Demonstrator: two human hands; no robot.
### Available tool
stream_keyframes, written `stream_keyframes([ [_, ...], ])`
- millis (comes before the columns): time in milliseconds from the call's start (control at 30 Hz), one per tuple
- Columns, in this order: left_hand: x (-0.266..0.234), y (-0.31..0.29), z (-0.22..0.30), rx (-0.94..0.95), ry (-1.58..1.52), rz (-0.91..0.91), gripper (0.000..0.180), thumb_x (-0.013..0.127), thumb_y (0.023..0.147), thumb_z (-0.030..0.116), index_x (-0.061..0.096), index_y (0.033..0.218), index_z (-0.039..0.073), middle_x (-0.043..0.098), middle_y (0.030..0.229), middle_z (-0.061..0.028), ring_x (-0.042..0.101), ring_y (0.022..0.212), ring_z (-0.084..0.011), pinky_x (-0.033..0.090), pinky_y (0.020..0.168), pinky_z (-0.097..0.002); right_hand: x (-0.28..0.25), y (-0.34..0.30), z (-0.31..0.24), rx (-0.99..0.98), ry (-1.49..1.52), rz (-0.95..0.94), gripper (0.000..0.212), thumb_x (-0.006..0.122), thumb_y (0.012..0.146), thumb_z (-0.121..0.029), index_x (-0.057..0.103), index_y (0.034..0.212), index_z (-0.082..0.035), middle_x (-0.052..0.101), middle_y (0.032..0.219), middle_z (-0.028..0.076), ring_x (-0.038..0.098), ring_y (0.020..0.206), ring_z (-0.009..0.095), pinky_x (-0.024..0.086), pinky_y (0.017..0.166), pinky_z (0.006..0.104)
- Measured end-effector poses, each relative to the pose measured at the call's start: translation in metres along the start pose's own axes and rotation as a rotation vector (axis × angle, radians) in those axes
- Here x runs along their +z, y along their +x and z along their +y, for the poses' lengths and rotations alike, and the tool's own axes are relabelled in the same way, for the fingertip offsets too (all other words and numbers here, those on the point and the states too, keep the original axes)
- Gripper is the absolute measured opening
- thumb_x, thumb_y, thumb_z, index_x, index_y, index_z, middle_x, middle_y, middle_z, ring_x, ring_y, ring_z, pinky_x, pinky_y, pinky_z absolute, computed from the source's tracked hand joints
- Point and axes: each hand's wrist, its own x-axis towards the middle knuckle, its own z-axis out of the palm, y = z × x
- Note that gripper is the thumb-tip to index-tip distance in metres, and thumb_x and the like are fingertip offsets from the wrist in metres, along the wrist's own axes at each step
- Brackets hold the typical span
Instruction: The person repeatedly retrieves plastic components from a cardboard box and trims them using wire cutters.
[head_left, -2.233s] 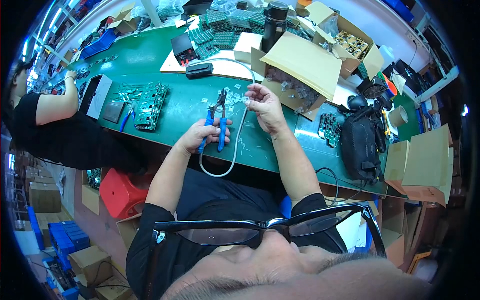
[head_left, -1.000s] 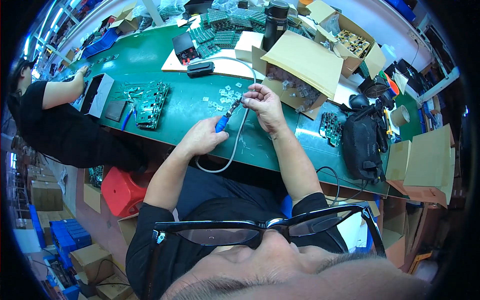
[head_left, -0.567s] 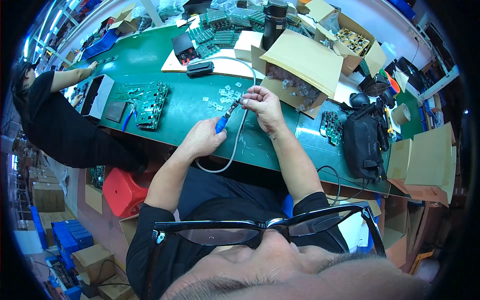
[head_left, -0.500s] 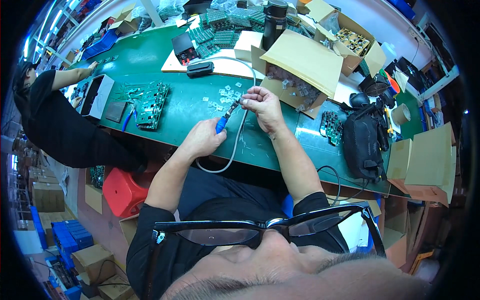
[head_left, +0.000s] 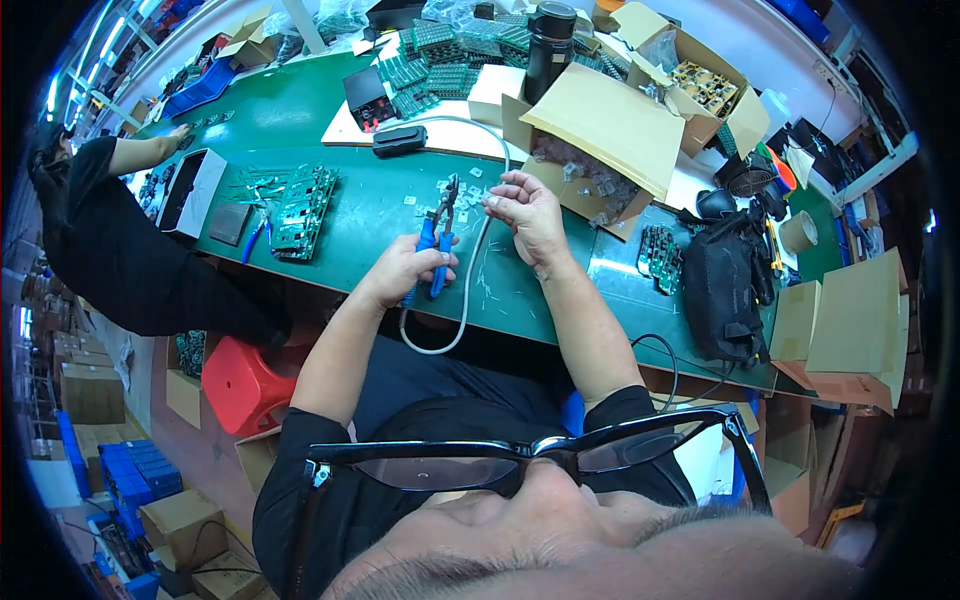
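Note:
My left hand (head_left: 398, 272) is wrapped round a pair of blue-handled nippers (head_left: 442, 228), whose metal jaws point away from me over the bench. A grey cable (head_left: 466, 310) loops from the handle end, up past my right hand and toward a black box (head_left: 368, 96). My right hand (head_left: 534, 224) is closed in a pinch just right of the jaws, apart from them. Whatever is between its fingertips is too small to make out. Small clear plastic pieces (head_left: 468, 192) lie scattered on the green bench (head_left: 380, 215) behind the nippers.
Circuit boards (head_left: 306, 212) and blue-handled pliers (head_left: 258, 236) lie to the left. An open carton (head_left: 606, 118) of clear pieces stands behind my right hand. A black bag (head_left: 722, 290) sits at the right edge. Another person (head_left: 120, 240) works at the far left, near a red stool (head_left: 240, 384).
The nippers have swung upright and away from my right fingertips, with their two handles now showing apart. My right hand has stayed nearly in place. The cable loop has shifted slightly.

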Motion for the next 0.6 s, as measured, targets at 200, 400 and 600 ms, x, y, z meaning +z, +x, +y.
stream_keyframes([
  [200,-0.02,0.016,-0.033,0.028,-0.599,-0.281,0.065,0.062,0.092,0.018,0.049,0.148,-0.01,0.07,0.118,-0.0177,0.071,0.105,-0.0299,0.055,0.102,-0.0444,0.005,0.001,0.003,-0.063,-0.173,0.037,0.048,0.078,0.088,0.005,0.059,0.132,0.001,0.073,0.105,0.012,0.072,0.092,0.018,0.06,0.082,0.0309],
  [400,-0.029,0.032,-0.043,0.039,-0.902,-0.475,0.075,0.063,0.089,0.024,0.042,0.153,-0.01,0.067,0.122,-0.0192,0.067,0.111,-0.0333,0.048,0.11,-0.0527,-0.007,0.009,0.019,-0.118,-0.401,0.104,0.049,0.077,0.084,0.004,0.061,0.13,0.003,0.073,0.106,0.012,0.07,0.091,0.015,0.058,0.082,0.0295],
  [600,-0.032,0.03,-0.045,0.039,-0.772,-0.463,0.076,0.063,0.088,0.023,0.042,0.153,-0.01,0.068,0.122,-0.0196,0.069,0.111,-0.0332,0.05,0.108,-0.0522,-0.014,0.013,0.022,-0.258,-0.695,0.156,0.042,0.074,0.083,-0.002,0.069,0.124,0.0,0.075,0.106,0.013,0.073,0.088,0.02,0.059,0.084,0.0334],
])
